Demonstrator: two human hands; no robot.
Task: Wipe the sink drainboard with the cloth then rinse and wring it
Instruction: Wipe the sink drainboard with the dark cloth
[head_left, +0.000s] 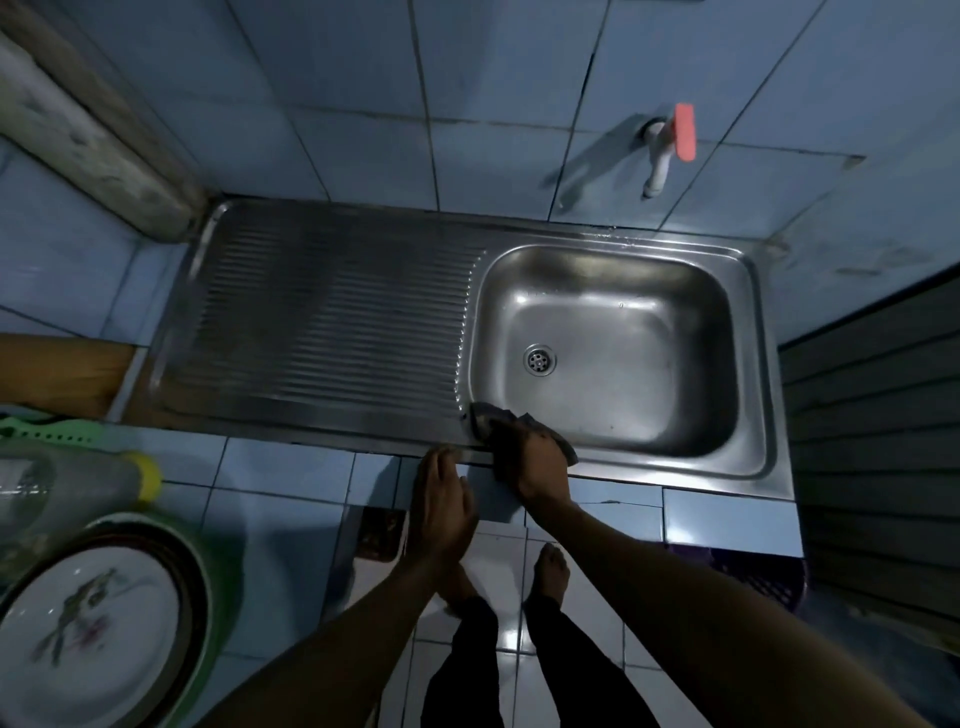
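The head camera looks straight down on a steel sink unit set into a blue-tiled counter, with the ribbed drainboard (332, 312) on the left and the basin (613, 343) on the right, a round drain (539, 359) in its floor. The right hand (535, 457) lies palm down on a dark cloth (488, 413), pressing it onto the front rim of the sink just where the drainboard meets the near left corner of the basin; the fingers are spread flat over the cloth rather than curled round it, and a corner of the cloth sticks out to the left and another to the right toward the basin. The left hand (441, 499) is just beside it, open and holding nothing, fingers straight, with the fingertips at the front edge of the counter. On the tiled wall behind the basin is a white tap (657, 166) with a pink handle (685, 131), and no water can be seen running from it. At lower left a white plate (88, 634) with a leaf pattern sits in a green bowl (213, 582), with a clear bottle (67, 483) with a yellow cap lying above it. The person's bare feet (550, 571) stand on the tiled floor below the counter.
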